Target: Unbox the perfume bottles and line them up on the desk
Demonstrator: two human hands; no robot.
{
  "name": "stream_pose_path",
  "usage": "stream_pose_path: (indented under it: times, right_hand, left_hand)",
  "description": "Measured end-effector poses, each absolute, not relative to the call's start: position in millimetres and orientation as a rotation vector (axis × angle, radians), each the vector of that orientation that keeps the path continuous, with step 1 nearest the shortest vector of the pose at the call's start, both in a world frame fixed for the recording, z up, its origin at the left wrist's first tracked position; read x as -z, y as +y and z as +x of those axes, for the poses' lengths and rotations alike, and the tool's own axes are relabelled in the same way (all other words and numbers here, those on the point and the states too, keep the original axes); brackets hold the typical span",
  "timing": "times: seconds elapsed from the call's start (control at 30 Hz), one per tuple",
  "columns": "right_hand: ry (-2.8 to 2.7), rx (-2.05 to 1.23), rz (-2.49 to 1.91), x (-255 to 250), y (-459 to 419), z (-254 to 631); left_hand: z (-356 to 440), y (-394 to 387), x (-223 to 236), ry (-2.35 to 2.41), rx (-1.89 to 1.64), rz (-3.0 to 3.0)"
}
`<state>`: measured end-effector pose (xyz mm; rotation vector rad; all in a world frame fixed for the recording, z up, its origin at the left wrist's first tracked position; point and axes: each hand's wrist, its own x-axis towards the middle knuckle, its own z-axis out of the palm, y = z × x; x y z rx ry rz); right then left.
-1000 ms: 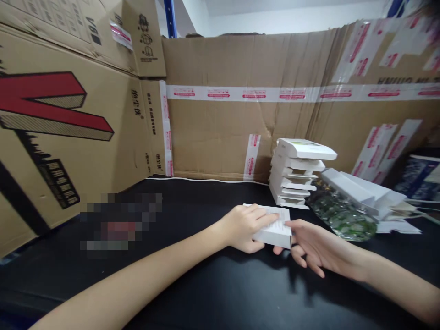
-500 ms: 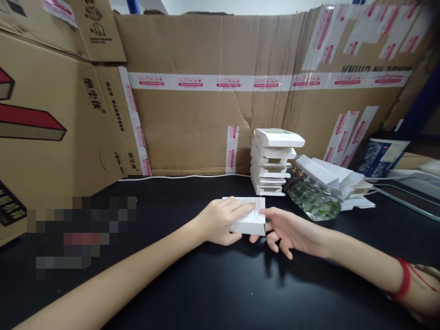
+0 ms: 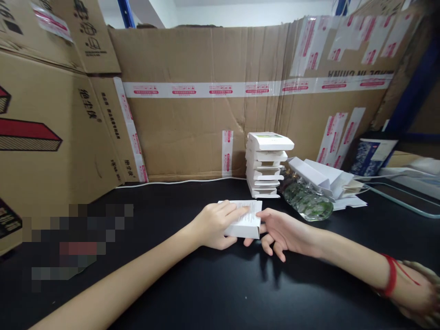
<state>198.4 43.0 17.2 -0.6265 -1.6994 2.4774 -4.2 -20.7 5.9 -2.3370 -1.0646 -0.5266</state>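
A small white cardboard box (image 3: 250, 217) with fine printed text on its upper face is held low over the black table, between both hands. My left hand (image 3: 218, 224) is closed around its left part, with fingers lying across the top and the thumb along the near side. At the right end, my right hand (image 3: 282, 233) grips the box's edge, thumb at the upper corner and a finger reaching underneath. Its other fingers hang curled below. The box's left end is covered by my left hand, and its underside is hidden.
Behind the hands stands a stack of several white boxes (image 3: 266, 172), some with open ends. To its right are a ribbed glass dish (image 3: 307, 201), folded white cartons (image 3: 318, 176) and a blue patterned cup (image 3: 373, 156). Cardboard walls (image 3: 185, 133) enclose the black table (image 3: 206, 293).
The view has shifted slightly, so everything sits a little further left and lower. Both hands keep the same hold on the box.
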Motion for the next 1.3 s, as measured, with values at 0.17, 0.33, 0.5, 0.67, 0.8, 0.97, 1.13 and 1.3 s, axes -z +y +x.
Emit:
stream_pose_path:
  times: [0.17,0.33,0.5,0.67,0.8,0.97,1.13,1.3]
  right_hand:
    - [-1.712,-2.480,-0.641,-18.7,45.7,199.5]
    - [-1.725,-2.479,-0.649,-22.1,45.5,199.3]
    - [-1.760,-2.457,-0.632,-23.0,42.8,200.3]
    - [-1.833,-2.356,-0.626,-20.6,40.3,202.0]
    - [-1.828,-2.330,-0.665,-19.6,38.3,201.8]
    - [-1.795,-2.117,-0.763,-18.3,38.3,199.7]
    - [-1.814,-1.768,-0.876,-12.7,48.9,196.4]
    - [-1.991,-1.471,-0.833,-5.5,56.7,197.9]
  left_hand:
    - [-5.6,-19.3,-4.2,-1.080,0.549,-2.348]
    - [-5.7,-19.7,-4.6,-1.096,0.535,-2.365]
    - [-4.3,-20.2,-6.2,-1.082,0.551,-2.364]
    - [-4.9,-19.6,-5.9,-1.088,0.545,-2.384]
    - [-5.0,-19.9,-5.1,-1.066,0.573,-2.365]
    - [-2.5,-23.0,-5.6,-1.109,0.501,-2.244]
    - [-1.0,-24.9,-5.8,-1.253,0.398,-2.132]
    - [-0.9,-23.7,-6.8,-1.405,0.442,-2.087]
